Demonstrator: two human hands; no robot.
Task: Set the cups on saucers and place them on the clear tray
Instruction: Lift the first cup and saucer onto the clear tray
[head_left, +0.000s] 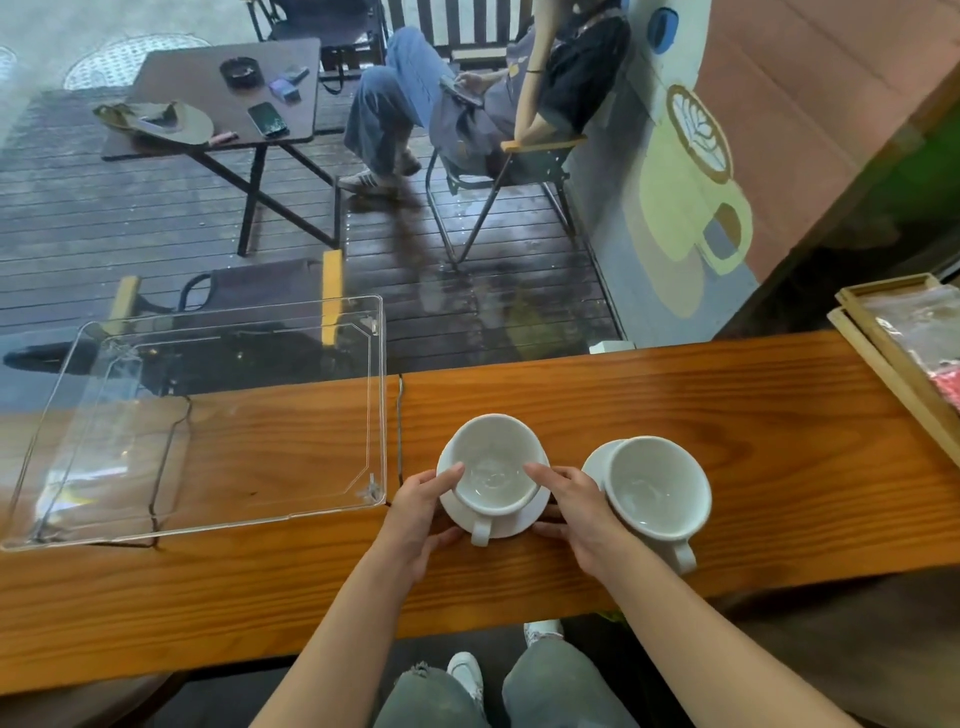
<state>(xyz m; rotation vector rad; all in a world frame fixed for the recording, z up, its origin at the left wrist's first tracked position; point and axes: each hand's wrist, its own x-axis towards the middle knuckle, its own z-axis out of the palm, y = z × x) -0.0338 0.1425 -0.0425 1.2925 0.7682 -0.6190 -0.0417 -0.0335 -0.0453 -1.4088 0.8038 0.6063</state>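
Two empty white cups stand on white saucers on the wooden counter. The left cup (492, 467) sits on its saucer (519, 522), handle toward me. My left hand (422, 512) grips the saucer's left edge and my right hand (574, 512) grips its right edge, index fingers against the cup's sides. The right cup (657, 486) rests on a second saucer (595, 462), mostly hidden behind it, just right of my right hand. The clear tray (374, 415) lies empty on the counter to the left, its near right corner close to my left hand.
A wooden tray (883, 343) with plastic packets sits at the counter's far right. Beyond the window glass is a wet deck with a folding table, chairs and a seated person. My legs show below the counter edge (311, 644).
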